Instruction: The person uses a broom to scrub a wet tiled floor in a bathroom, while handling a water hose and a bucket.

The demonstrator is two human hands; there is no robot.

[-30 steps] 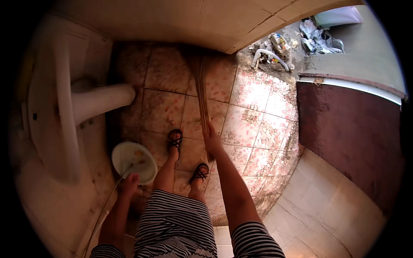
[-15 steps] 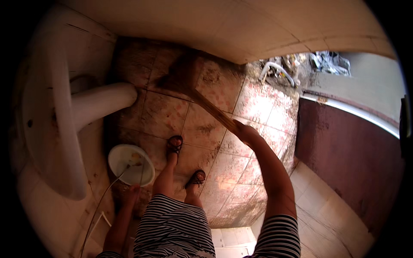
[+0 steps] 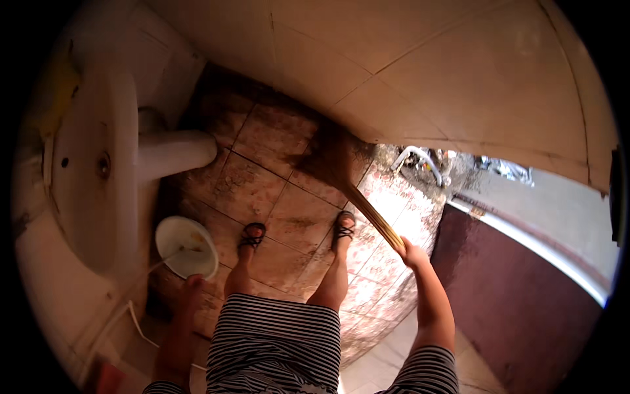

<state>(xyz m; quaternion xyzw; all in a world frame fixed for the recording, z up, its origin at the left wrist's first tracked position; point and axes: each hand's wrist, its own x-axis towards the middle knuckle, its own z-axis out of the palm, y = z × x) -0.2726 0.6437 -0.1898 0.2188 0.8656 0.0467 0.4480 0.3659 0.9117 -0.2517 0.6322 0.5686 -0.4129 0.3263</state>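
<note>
My right hand [image 3: 412, 253] is closed round the yellowish handle end of a stick broom [image 3: 374, 217]. Its dark, blurred bristles spread over the dirty tiled floor [image 3: 282, 213], close to the foot of the far wall. Down at the left, my left hand [image 3: 194, 282] hangs by the near rim of a white bucket [image 3: 211, 253]; its fingers are too dark and smeared to make out. Inside the bucket is something pale with brownish bits, and a thin hose [image 3: 157, 264] runs in over the rim.
A white pedestal sink [image 3: 125, 190] stands along the left wall. My sandalled feet [image 3: 251, 236] are apart on the tiles. On the right is a dark red door [image 3: 525, 295], with a threshold strip, a curved white pipe [image 3: 420, 157] and rubbish beyond the doorway.
My right hand and the broom have swung right and nearer to me, the bristles sweeping rightward along the wall. My right foot has stepped forward and right. The view has shifted.
</note>
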